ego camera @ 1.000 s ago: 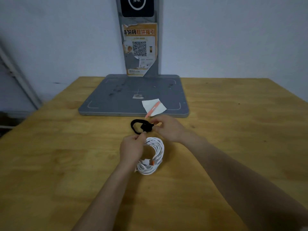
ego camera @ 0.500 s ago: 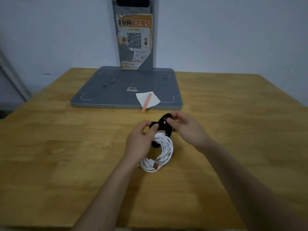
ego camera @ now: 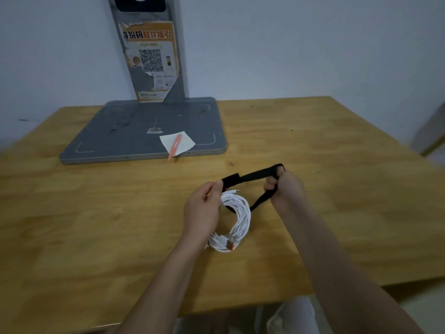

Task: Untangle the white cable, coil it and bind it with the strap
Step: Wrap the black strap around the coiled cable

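Binding step: left hand [ego camera: 201,208] pinches the coiled white round cable [ego camera: 237,218]; right hand [ego camera: 285,186], at three o'clock, grips the black fabric strap [ego camera: 255,175], which probably needs wrapping tight next.

I count two hands of mine — left [ego camera: 201,210], right [ego camera: 285,189] — one white cable [ego camera: 237,220], one black strap [ego camera: 255,175], one orange pen [ego camera: 174,147], one paper slip [ego camera: 185,141].

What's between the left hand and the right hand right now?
In the head view, the black strap spans from the left hand to the right hand, looping under the coiled white cable.
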